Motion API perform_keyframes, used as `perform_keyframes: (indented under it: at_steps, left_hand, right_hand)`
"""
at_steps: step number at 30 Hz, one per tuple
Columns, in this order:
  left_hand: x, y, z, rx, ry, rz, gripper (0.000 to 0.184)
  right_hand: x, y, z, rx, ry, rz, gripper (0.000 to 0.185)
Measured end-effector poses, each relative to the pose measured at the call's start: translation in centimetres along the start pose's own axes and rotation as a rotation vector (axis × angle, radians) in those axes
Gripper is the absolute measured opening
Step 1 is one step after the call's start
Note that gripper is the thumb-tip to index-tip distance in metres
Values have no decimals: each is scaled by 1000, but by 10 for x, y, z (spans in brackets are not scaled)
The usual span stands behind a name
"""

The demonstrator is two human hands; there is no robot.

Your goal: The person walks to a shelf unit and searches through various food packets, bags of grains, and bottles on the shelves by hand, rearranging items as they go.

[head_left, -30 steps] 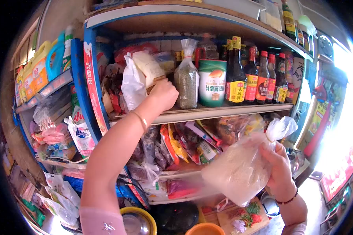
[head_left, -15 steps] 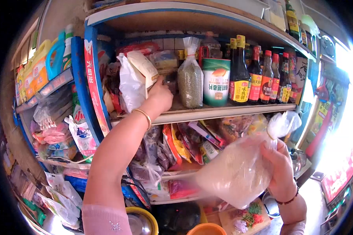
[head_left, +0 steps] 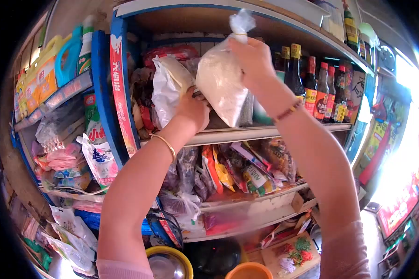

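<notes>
My right hand point(head_left: 253, 58) grips the gathered neck of a tied clear plastic bag of white grains or powder point(head_left: 223, 86). The full bag hangs at the front of the upper shelf, in front of a bag of small greenish grains point(head_left: 247, 111) and a green-and-white canister, both now mostly covered. On the same shelf, my left hand point(head_left: 193, 109) is closed at the right edge of a white plastic bag point(head_left: 165, 95) that has a beige packet at its side. Its fingertips are partly hidden there.
Dark sauce bottles point(head_left: 322, 90) stand to the right on the upper shelf point(head_left: 246, 136). Below are packets point(head_left: 223, 174) and tied bags. At the bottom are a yellow-rimmed basin point(head_left: 187, 265), an orange bowl point(head_left: 249, 272) and a board with chopped vegetables point(head_left: 295, 255).
My right hand has lifted the bag of white grains from the lower right up and left to the upper shelf. My left hand stays beside the white plastic bag.
</notes>
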State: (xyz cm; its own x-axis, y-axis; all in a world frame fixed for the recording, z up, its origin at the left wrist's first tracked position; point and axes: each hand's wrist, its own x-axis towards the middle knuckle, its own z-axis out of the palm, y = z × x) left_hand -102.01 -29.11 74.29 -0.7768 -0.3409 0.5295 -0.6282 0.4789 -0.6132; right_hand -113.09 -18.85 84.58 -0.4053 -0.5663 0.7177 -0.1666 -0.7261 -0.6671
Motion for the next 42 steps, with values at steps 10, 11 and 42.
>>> perform_keyframes:
  at_steps: [10, 11, 42]
  left_hand:
    - [-29, -11, -16, -234, -48, 22, 21]
    - [-36, -12, -17, -171, 84, 63, 18]
    - [-24, -22, -8, -335, 791, -96, 10]
  right_hand:
    - [17, 47, 47, -970, 91, -121, 28]
    - [16, 48, 47, -972, 93, -122, 28]
    - [20, 96, 36, -1369, 18, -370, 19]
